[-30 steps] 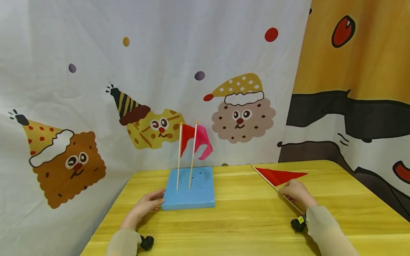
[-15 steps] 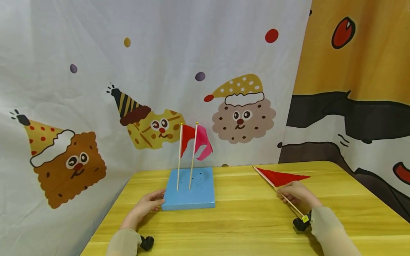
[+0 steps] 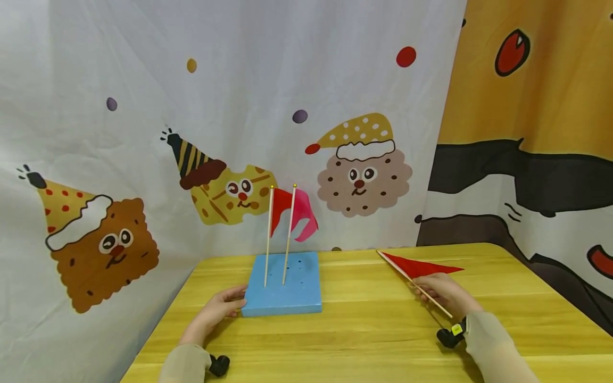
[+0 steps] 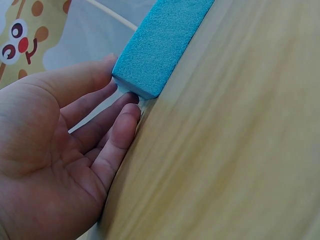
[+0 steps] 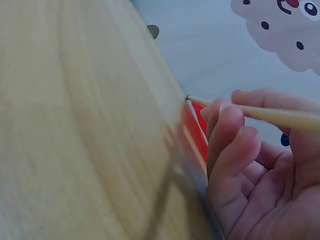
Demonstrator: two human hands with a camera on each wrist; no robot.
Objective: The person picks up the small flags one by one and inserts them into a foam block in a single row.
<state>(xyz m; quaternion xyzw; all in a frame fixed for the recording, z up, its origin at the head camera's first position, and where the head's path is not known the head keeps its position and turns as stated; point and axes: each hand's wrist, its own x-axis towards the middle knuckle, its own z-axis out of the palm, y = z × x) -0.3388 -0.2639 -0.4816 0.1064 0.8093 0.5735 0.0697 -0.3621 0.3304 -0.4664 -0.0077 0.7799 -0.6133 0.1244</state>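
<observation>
A blue foam block (image 3: pixel 287 299) with small holes in its top lies on the left part of the table. A red flag (image 3: pixel 279 203) and a pink flag (image 3: pixel 304 205) stand upright in it on thin wooden sticks. My left hand (image 3: pixel 219 309) touches the block's left side, the thumb at a corner of the foam (image 4: pixel 160 50) and the other fingers relaxed beside it. To the right, my right hand (image 3: pixel 447 292) pinches the stick (image 5: pixel 282 117) of another red triangular flag (image 3: pixel 415 264). That flag slants toward the far left, its lower stick end near the wrist.
The wooden table (image 3: pixel 354 340) has yellow grain. Behind and beside it hangs a white curtain (image 3: pixel 239 64) printed with cartoon snacks. A black wrist camera (image 3: pixel 219 365) sits by the left sleeve and another camera (image 3: pixel 448 337) by the right.
My right hand has shifted slightly right along with the flag, and the lower end of its stick has come off the table surface into view. My left hand and the block stay put.
</observation>
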